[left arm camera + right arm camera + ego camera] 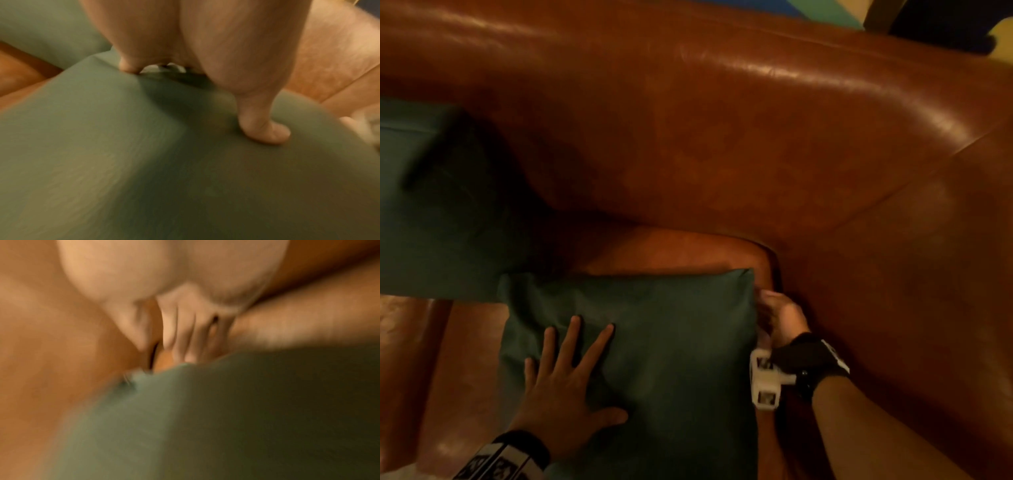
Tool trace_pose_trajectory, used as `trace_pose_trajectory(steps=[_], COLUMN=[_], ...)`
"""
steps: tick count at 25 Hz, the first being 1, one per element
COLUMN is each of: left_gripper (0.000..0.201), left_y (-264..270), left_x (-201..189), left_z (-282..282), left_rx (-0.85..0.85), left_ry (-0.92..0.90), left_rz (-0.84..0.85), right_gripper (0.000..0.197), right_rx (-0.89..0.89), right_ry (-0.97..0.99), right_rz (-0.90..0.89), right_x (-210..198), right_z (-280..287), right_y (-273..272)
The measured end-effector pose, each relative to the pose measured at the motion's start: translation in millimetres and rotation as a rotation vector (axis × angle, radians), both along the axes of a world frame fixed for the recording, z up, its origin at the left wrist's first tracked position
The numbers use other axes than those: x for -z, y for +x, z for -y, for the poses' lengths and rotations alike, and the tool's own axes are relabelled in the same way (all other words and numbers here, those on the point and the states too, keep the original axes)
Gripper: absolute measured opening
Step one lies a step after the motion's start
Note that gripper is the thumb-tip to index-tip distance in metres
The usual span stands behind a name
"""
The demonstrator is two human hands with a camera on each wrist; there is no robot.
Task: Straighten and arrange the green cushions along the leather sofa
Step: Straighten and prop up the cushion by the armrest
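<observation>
A dark green cushion (654, 342) lies flat on the seat of the brown leather sofa (722, 154), near its right corner. My left hand (565, 383) presses flat on this cushion (102, 162) with fingers spread; the left wrist view shows the hand (216, 48) and its thumb bearing on the fabric. My right hand (779, 317) is at the cushion's right edge near the far corner. The blurred right wrist view shows its fingers (185, 337) reaching the cushion (205, 418) edge, tips hidden. A second green cushion (441, 205) leans against the backrest at the left.
The sofa's right armrest (928, 274) rises just beside my right hand. A strip of bare seat leather (671, 250) shows between the near cushion and the backrest. Colourful floor and a dark shape (945, 24) lie beyond the sofa back.
</observation>
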State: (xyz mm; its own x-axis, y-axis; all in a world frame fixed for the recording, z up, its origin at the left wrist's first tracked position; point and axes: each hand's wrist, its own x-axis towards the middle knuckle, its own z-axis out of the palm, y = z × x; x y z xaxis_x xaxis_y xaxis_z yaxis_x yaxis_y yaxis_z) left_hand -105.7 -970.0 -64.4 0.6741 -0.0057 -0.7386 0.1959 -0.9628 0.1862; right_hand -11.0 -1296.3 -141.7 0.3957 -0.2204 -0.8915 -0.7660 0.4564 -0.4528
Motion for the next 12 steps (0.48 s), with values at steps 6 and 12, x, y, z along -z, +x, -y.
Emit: trace_pose_trajectory(steps=[6,12], left_gripper=[0.083,0.038], left_y=[74,134], left_x=[-43,-10], left_z=[35,156], left_rx=[0.037,0.172], left_ry=[0.102,-0.373], left_rz=[0.194,0.200], right_gripper=[0.009,0.022], right_rx=[-0.324,-0.345], right_ry=[-0.169,-0.115], right_rz=[0.233,0.519], right_x=[-11,-19], right_z=[-17,-9], right_y=[-14,-52])
